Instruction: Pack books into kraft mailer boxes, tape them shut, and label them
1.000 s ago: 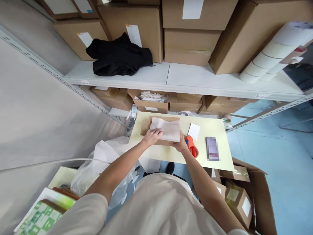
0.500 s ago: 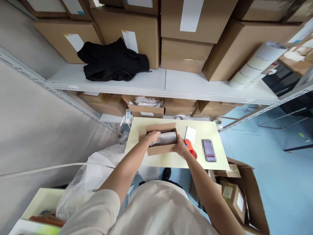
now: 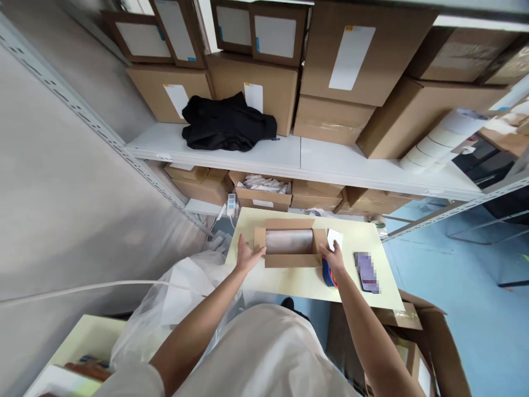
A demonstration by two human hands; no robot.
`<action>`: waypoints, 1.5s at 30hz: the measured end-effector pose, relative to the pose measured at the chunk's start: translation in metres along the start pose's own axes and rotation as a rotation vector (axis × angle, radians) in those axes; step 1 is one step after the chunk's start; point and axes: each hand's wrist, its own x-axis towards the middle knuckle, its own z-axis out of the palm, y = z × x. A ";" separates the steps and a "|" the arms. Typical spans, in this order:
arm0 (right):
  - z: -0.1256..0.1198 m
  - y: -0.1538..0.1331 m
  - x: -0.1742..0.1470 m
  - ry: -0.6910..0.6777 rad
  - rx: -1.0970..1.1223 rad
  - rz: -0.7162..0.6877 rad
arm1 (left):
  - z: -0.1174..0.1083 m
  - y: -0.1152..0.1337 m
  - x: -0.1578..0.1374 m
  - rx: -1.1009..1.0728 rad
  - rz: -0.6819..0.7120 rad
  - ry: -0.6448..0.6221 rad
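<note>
A small open cardboard box (image 3: 289,261) sits on the pale yellow table, its flaps folded outward. Inside lies a silvery-grey wrapped bundle (image 3: 289,241) that fills most of the length. My left hand (image 3: 248,257) is at the box's left flap, thumb and fingers spread, holding nothing. At the right flap is my right hand (image 3: 334,259), its thumb and fingers apart; whether it touches the flap is hard to tell. A blue and red object (image 3: 328,273), perhaps a tape dispenser, is partly hidden by my right wrist. Just beyond that hand lies a white card (image 3: 334,237).
A phone-like object (image 3: 366,272), pixelated, lies on the table's right side. Behind the table, a shelf (image 3: 330,160) holds cardboard boxes, a black garment (image 3: 229,122) and a stack of white rolls (image 3: 444,140). Plastic sheeting (image 3: 165,303) is at left, a large carton (image 3: 446,347) at lower right.
My left hand has come off the grey bundle and moved out to the left flap. My right hand has shifted slightly along the right end. The camera view has also shifted.
</note>
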 end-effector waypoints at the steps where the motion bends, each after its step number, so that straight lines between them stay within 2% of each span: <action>1: 0.000 -0.002 0.001 0.013 0.036 0.011 | 0.000 -0.007 -0.003 -0.109 -0.048 -0.069; 3: 0.003 -0.007 -0.002 0.010 0.076 0.019 | 0.001 -0.018 -0.006 -0.243 -0.039 -0.206; 6: 0.008 -0.012 -0.014 -0.025 0.064 -0.044 | 0.000 -0.023 -0.005 -0.239 0.120 -0.364; 9: 0.006 -0.014 -0.028 -0.106 -0.141 -0.192 | -0.009 -0.025 0.001 0.095 0.321 -0.506; 12: 0.001 -0.017 -0.037 -0.269 -0.472 -0.308 | -0.014 -0.028 0.009 0.462 0.490 -0.615; 15: -0.005 -0.023 -0.040 -0.441 -0.767 -0.340 | -0.007 -0.032 0.016 0.680 0.583 -0.621; 17: -0.007 -0.027 -0.042 -0.506 -0.896 -0.343 | -0.001 -0.036 0.018 0.724 0.607 -0.586; 20: -0.008 -0.029 -0.050 -0.497 -0.922 -0.373 | 0.000 -0.041 0.018 0.689 0.604 -0.569; 23: -0.004 -0.026 -0.061 -0.439 -0.795 -0.408 | -0.008 -0.044 0.012 0.600 0.577 -0.593; 25: 0.001 -0.023 -0.066 -0.367 -0.709 -0.374 | -0.013 -0.044 0.008 0.503 0.539 -0.576; 29: 0.014 -0.025 -0.058 -0.109 -0.659 -0.196 | -0.006 -0.043 0.007 0.244 0.352 -0.415; 32: 0.020 -0.039 -0.042 0.011 -0.732 -0.181 | 0.008 -0.044 0.011 0.087 0.223 -0.304; 34: 0.022 -0.054 -0.030 -0.016 -0.858 -0.247 | 0.014 -0.045 0.015 0.047 0.192 -0.282; 39: 0.028 -0.085 -0.013 -0.258 -1.163 -0.391 | 0.014 -0.051 0.022 0.029 0.134 -0.296; 43: 0.026 -0.076 -0.023 -0.312 -1.241 -0.458 | 0.011 -0.051 0.024 0.078 0.143 -0.348; 45: 0.025 -0.063 -0.033 -0.334 -1.230 -0.476 | 0.009 -0.046 0.021 0.180 0.225 -0.341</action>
